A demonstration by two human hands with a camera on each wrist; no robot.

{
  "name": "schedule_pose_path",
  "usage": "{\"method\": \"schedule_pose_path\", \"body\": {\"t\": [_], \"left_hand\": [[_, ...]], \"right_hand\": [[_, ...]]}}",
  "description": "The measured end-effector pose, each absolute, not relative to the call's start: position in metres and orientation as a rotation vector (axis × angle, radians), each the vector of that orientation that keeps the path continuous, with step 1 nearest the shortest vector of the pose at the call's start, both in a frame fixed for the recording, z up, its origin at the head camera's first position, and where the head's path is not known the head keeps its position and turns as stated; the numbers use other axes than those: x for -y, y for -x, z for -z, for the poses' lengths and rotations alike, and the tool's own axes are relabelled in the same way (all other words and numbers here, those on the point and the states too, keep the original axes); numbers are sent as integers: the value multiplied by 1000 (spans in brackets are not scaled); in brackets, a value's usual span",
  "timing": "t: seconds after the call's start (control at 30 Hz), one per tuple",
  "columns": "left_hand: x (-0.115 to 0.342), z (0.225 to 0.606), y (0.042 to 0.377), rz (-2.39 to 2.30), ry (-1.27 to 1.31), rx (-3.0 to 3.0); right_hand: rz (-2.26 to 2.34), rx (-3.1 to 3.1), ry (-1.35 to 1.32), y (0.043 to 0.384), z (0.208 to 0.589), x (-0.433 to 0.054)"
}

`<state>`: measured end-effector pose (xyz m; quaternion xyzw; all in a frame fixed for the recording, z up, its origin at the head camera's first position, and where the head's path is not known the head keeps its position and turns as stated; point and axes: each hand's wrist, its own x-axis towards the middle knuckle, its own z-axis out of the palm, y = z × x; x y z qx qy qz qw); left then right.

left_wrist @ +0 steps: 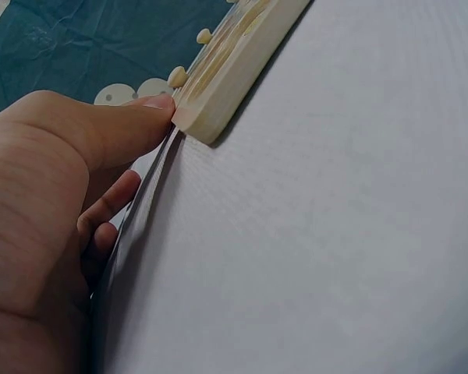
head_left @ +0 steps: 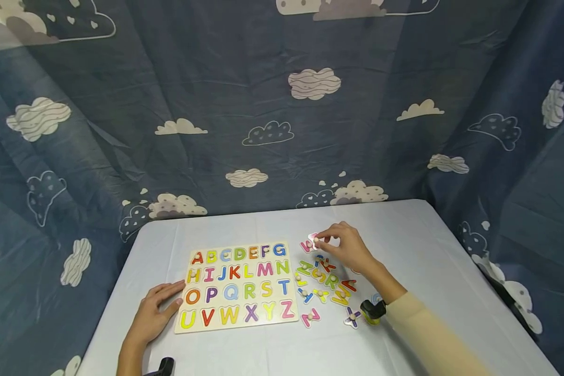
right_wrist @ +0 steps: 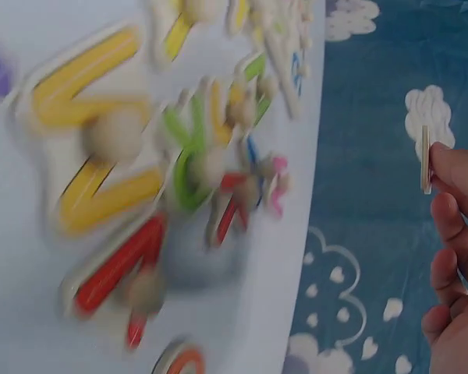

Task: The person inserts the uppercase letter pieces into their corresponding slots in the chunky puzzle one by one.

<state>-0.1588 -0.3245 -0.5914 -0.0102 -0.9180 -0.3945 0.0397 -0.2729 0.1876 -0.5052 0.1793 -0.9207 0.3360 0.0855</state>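
My right hand point(head_left: 350, 248) pinches a thin letter piece point(head_left: 313, 240) between thumb and fingertips, above the loose letters. In the right wrist view the held piece point(right_wrist: 426, 160) is edge-on, so its letter cannot be read. A pink letter point(head_left: 305, 246) lies just left of it. My left hand point(head_left: 152, 312) rests beside the wooden alphabet board point(head_left: 237, 326), fingers loosely extended at its left edge. In the left wrist view the thumb point(left_wrist: 136, 128) touches the board's corner point(left_wrist: 210, 125). Knobbed pieces sit in several upper slots of the board.
Loose knobbed letters lie right of the board, among them a yellow W point(head_left: 340, 298), a pink Z point(head_left: 310, 317) and a purple X point(head_left: 352, 317). More pieces are partly hidden by the right wrist. A cloud-print curtain point(head_left: 263, 172) hangs behind the white table point(head_left: 244, 355).
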Motion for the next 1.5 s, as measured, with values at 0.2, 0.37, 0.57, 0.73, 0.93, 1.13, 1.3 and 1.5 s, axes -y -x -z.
{"method": "schedule_pose_path", "body": {"t": [0.2, 0.37, 0.57, 0.73, 0.93, 1.13, 1.3, 1.5], "left_hand": [[322, 589, 160, 1209, 35, 2829], [321, 589, 162, 1199, 19, 2848], [320, 589, 165, 1200, 10, 2851], [320, 592, 166, 1194, 13, 2852], [321, 593, 164, 1171, 2, 2866], [325, 591, 162, 1170, -8, 2870], [327, 592, 160, 1173, -19, 2866], [326, 592, 162, 1197, -3, 2855]], "right_hand": [[-1057, 2693, -577, 277, 500, -160], [-1110, 2647, -643, 281, 498, -137], [-1141, 2641, -668, 283, 496, -110], [-1146, 2643, -697, 284, 499, -89], [-1161, 2658, -724, 282, 504, -63], [-1151, 2704, -716, 279, 512, -31], [-1099, 2740, -738, 277, 521, -4], [-1102, 2812, -673, 271, 530, 23]]}}
